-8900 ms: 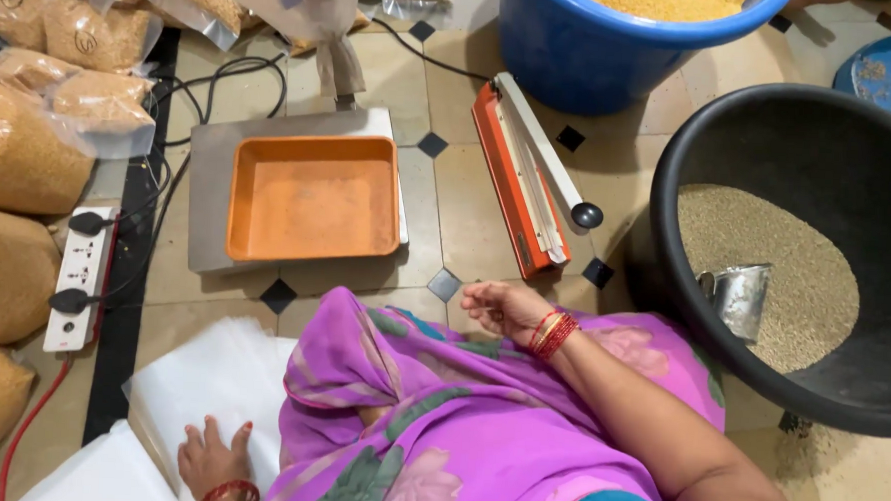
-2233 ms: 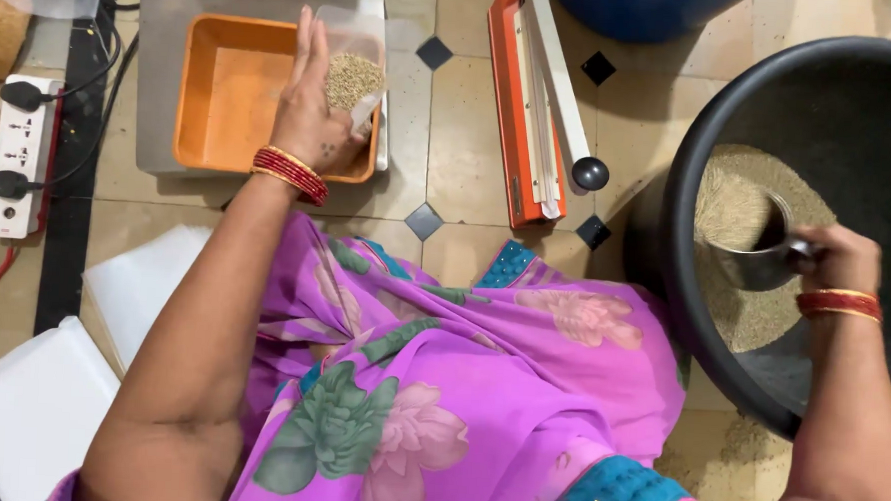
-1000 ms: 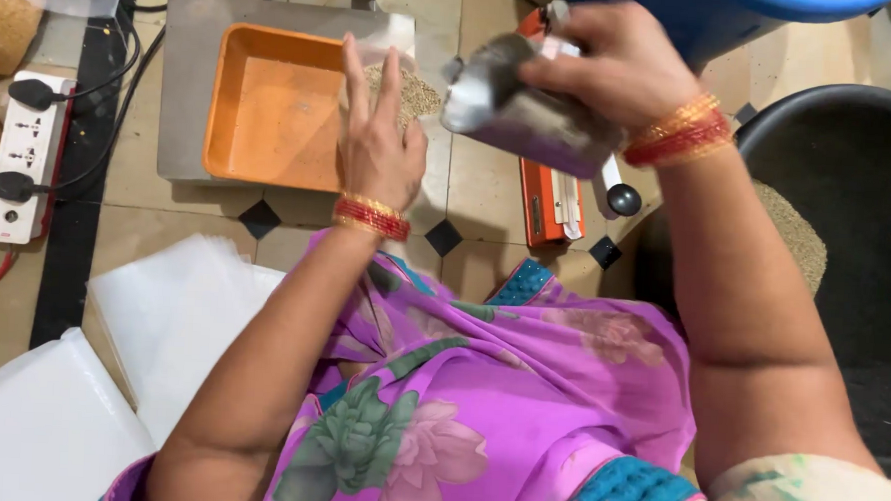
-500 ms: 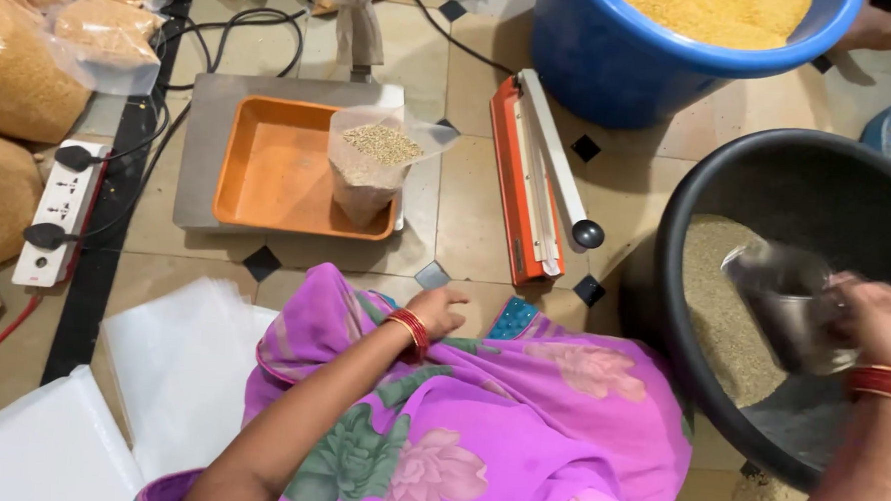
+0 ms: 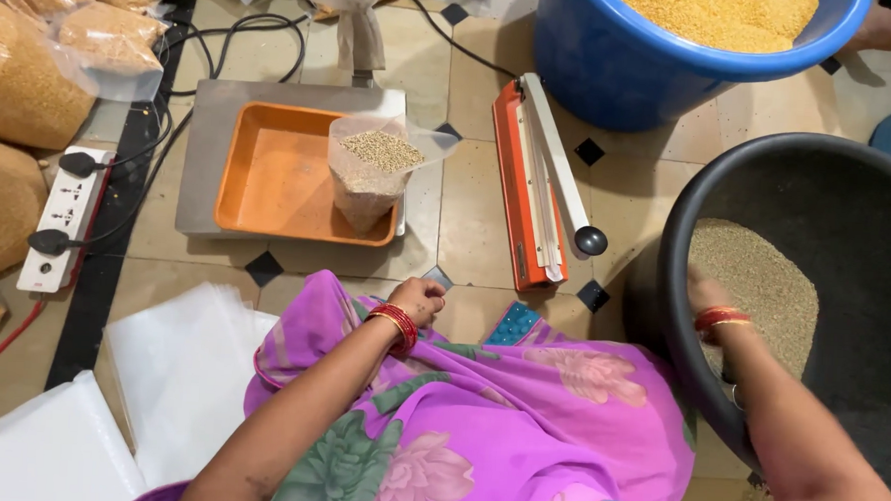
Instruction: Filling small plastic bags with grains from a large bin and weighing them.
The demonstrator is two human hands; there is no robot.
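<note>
**Right hand down in the black tub, left hand resting on my knee**

My right hand (image 5: 702, 292) reaches over the rim of the black tub (image 5: 868, 199) at the right of the frame, its wrist with red bangles just above the grain (image 5: 764, 284) heaped inside. The rim hides the fingers, so I cannot tell whether the hand is clenched or loose, or whether it holds anything.

My left hand (image 5: 418, 299) lies at lower centre on my purple sari (image 5: 518, 424), fingers loosely curled, grasping nothing. It is near the floor tiles, apart from the tray.

The clear bag (image 5: 374, 177), partly filled with grain and open at the top, stands upright in the right end of the orange tray (image 5: 269, 173). The tray sits on a grey scale (image 5: 205, 150) in the upper middle of the frame. Just right of it lies an orange sealer (image 5: 529, 184) with its arm raised. Above that, a blue tub (image 5: 624, 68) holds yellow grain. Filled bags (image 5: 22, 92) are stacked at the upper left beside a white power strip (image 5: 61, 219). Empty plastic bags (image 5: 175, 369) lie flat at the lower left.
</note>
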